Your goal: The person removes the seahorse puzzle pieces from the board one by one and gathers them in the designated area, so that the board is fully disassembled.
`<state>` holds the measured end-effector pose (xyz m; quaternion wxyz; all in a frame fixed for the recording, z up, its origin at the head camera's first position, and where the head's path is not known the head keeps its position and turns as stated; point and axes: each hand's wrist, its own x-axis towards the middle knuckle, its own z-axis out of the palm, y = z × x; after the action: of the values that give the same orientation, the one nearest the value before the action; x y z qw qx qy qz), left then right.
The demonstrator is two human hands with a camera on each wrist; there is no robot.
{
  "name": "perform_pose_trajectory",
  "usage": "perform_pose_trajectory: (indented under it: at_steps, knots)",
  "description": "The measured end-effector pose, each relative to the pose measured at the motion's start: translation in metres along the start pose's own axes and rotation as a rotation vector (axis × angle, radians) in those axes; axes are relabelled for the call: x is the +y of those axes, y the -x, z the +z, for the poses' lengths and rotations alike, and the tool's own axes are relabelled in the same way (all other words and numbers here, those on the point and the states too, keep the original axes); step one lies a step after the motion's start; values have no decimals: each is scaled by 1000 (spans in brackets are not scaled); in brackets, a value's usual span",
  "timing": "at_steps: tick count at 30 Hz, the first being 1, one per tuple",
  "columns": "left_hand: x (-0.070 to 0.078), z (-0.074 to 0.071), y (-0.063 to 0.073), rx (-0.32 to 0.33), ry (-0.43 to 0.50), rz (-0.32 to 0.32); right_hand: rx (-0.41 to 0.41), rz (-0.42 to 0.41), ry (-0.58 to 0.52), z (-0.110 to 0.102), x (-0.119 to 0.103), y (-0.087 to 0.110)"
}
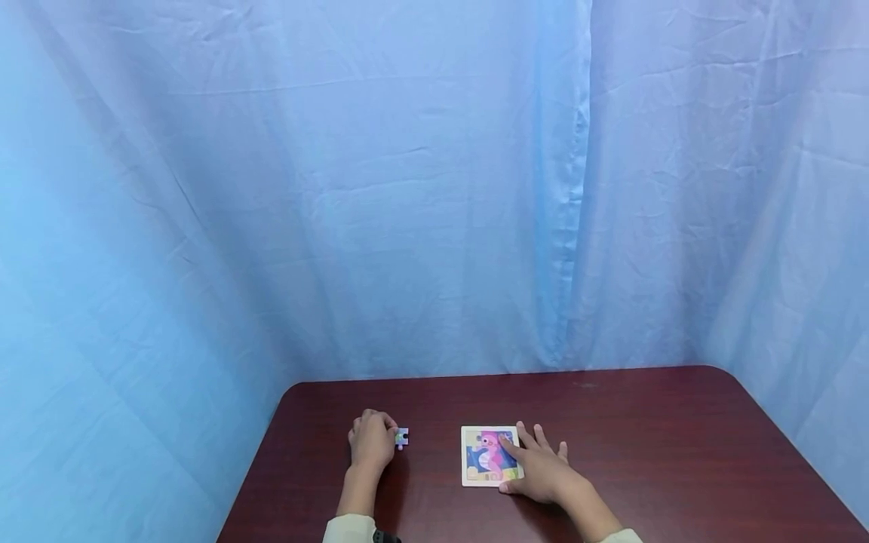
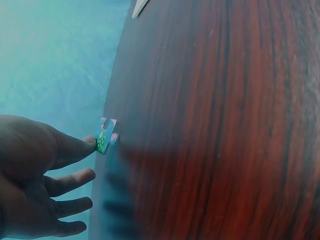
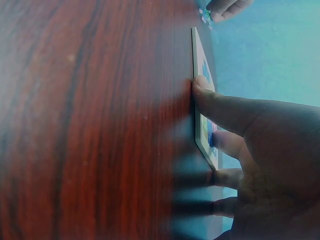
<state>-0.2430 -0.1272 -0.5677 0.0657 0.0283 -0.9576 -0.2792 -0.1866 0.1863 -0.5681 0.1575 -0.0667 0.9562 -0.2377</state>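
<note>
In the head view my left hand (image 1: 371,441) is at the left of the table, pinching a small jigsaw puzzle piece (image 1: 403,437) by its left side. The left wrist view shows the thumb against this puzzle piece (image 2: 106,136), with the other fingers spread below; the index finger is hidden behind the thumb. To the right lies a square puzzle board (image 1: 465,460) with a pale frame and a pink seahorse picture. My right hand (image 1: 541,469) rests over its right side. Its thumb touches the near edge (image 3: 196,115), and the index finger reaches onto the picture.
A dark red-brown wooden table (image 1: 645,445) with rounded far corners carries everything. Light blue curtains (image 1: 421,226) hang behind it and along both sides. A strip of bare table separates the board from the left hand.
</note>
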Motion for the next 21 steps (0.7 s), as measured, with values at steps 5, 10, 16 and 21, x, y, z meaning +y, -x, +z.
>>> perform_pose_trajectory:
  at_steps: [5, 10, 16, 21]
  knots:
    - [-2, 0, -1, 15, 1, -4, -5, 1, -6, 0, 0, 0]
    - [-1, 2, 0, 46, 7, -32, -4, 5, -14, -1, -1, 1]
    - [0, 3, 2, 65, 10, -44, -3, 3, -18, -1, -1, 1]
    - [7, 3, 4, 68, 35, -35, -1, 5, -18, 0, 0, 0]
